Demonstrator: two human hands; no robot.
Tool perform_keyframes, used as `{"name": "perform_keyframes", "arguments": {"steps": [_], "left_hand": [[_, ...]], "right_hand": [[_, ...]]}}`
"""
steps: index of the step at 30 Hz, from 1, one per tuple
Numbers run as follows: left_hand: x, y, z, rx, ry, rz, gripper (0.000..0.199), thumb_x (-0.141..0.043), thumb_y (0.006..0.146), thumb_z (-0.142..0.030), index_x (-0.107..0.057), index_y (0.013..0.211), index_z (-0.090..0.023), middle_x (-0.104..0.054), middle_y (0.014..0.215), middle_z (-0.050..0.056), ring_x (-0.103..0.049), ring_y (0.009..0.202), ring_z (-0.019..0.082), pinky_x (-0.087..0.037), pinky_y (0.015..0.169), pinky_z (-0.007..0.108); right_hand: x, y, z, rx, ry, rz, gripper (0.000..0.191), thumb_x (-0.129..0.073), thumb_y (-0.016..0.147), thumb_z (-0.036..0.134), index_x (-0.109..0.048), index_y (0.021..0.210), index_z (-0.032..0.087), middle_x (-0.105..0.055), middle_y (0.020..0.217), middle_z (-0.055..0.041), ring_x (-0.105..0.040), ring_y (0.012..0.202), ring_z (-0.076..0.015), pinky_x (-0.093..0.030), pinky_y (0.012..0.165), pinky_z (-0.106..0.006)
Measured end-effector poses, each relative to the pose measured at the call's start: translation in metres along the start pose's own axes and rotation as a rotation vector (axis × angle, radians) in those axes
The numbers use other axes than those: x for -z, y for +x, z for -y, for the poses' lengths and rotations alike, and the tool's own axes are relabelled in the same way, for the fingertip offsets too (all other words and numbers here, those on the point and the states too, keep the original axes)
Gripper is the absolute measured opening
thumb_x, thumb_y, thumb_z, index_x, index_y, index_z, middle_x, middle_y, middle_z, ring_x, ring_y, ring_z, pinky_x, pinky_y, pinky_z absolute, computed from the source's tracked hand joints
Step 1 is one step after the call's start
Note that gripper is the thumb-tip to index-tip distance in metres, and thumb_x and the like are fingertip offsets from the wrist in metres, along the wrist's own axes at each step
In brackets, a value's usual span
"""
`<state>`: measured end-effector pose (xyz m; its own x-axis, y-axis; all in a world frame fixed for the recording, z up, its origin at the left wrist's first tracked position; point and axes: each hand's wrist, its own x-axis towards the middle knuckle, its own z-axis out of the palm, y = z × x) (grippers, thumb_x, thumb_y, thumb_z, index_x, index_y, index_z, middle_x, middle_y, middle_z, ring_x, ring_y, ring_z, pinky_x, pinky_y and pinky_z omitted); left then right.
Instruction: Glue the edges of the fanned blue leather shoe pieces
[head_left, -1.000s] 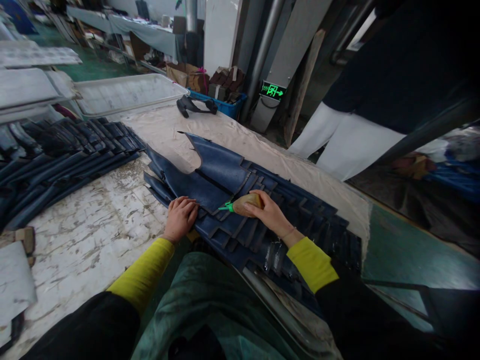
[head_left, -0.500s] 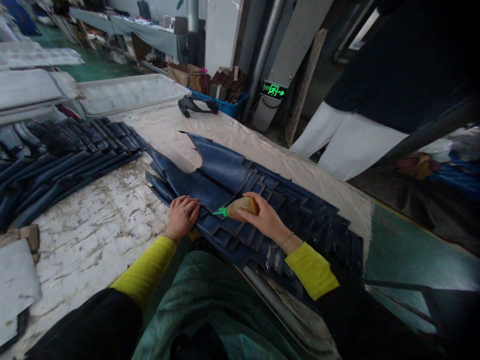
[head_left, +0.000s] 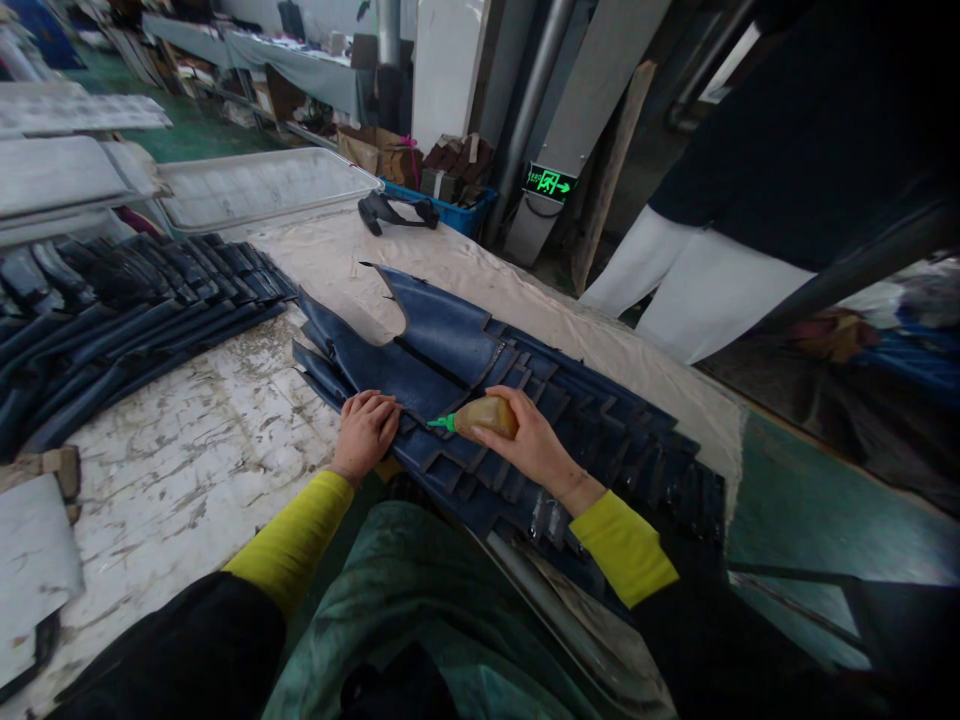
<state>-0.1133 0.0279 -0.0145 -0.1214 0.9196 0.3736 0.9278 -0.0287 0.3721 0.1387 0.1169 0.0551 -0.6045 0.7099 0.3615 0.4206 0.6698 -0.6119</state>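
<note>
My right hand (head_left: 536, 445) is wrapped round a squeeze bottle (head_left: 480, 417) of yellowish-brown content with a green nozzle. The bottle lies tilted almost flat, its nozzle tip at the near edge of the top blue leather piece (head_left: 442, 350). A short way left of that tip, my left hand (head_left: 365, 435) grips the same near edge, fingers together and the thumb mostly hidden. Under and to the right of this piece, more dark blue leather pieces (head_left: 555, 420) overlap in stepped rows. Shiny wet-looking patches show on some of them.
Another stack of blue leather pieces (head_left: 150, 330) lies at the left on the stained white tabletop (head_left: 217, 430). A black strap-like object (head_left: 397, 213) sits at the far table edge, near a white tray (head_left: 270, 185) and a blue crate (head_left: 469, 215). A person in white trousers (head_left: 697, 270) stands beyond the table.
</note>
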Motion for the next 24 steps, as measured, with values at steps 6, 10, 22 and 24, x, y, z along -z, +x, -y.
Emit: {"name": "perform_keyframes", "arguments": {"steps": [6,10,22,24], "left_hand": [[0.0,0.001,0.001,-0.003,0.005,0.004,0.026,-0.042,0.092,-0.034,-0.066,0.099,-0.024,-0.065,0.11,0.002,-0.047,0.114,0.023,-0.032,0.099,0.043],[0.001,0.0,0.0,-0.002,-0.008,0.003,0.027,-0.042,0.092,-0.034,-0.066,0.098,-0.024,-0.065,0.11,0.002,-0.047,0.114,0.023,-0.032,0.099,0.043],[0.001,0.0,-0.001,0.0,-0.002,0.003,0.027,-0.041,0.093,-0.034,-0.065,0.1,-0.024,-0.065,0.111,0.002,-0.046,0.114,0.023,-0.031,0.1,0.042],[0.001,0.0,0.0,-0.001,0.002,0.005,0.027,-0.041,0.093,-0.034,-0.065,0.1,-0.024,-0.065,0.111,0.002,-0.046,0.115,0.023,-0.031,0.1,0.043]], "right_hand": [[-0.005,0.0,0.008,0.021,0.015,0.011,0.048,-0.067,0.077,0.04,-0.047,0.116,0.02,-0.054,0.112,-0.0104,-0.054,0.105,-0.026,-0.044,0.094,-0.044],[-0.005,0.001,0.008,0.03,-0.002,0.018,0.047,-0.066,0.078,0.041,-0.047,0.116,0.021,-0.054,0.112,-0.0107,-0.053,0.106,-0.0267,-0.044,0.094,-0.044],[0.0,0.014,-0.034,-0.006,-0.158,-0.077,0.046,-0.065,0.077,0.039,-0.049,0.115,0.018,-0.054,0.109,-0.0114,-0.053,0.104,-0.0274,-0.043,0.094,-0.045],[0.0,0.011,-0.032,0.001,-0.151,-0.078,0.046,-0.066,0.078,0.039,-0.049,0.115,0.018,-0.054,0.109,-0.0115,-0.053,0.103,-0.0266,-0.043,0.094,-0.044]]}}
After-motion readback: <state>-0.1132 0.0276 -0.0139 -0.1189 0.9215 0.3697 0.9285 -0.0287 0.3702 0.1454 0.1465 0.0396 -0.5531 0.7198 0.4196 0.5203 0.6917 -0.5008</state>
